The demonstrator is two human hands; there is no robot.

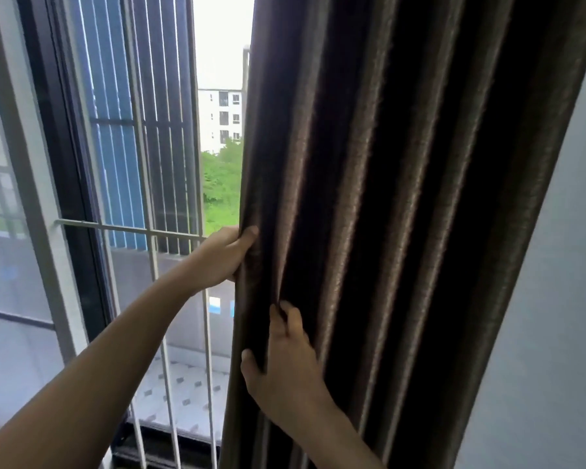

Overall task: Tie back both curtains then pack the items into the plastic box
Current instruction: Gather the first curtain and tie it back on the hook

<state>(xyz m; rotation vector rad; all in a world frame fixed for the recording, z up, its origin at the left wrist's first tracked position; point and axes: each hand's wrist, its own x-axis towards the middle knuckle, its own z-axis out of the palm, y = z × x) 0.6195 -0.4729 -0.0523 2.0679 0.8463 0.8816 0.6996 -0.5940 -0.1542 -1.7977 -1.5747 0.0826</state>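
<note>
Curtain (pixel 403 214), dark brown and hanging in deep folds, fills the centre and right of the frame, gathered against a pale wall (pixel 555 299) at far right. At mid-frame the left hand (pixel 222 257) grips its left edge, thumb in front and fingers curled behind the cloth. Below it, the right hand (pixel 285 370) pinches a fold between thumb and fingers. White window bars (pixel 149 258) and a dark frame (pixel 68 164) stand at left.
</note>
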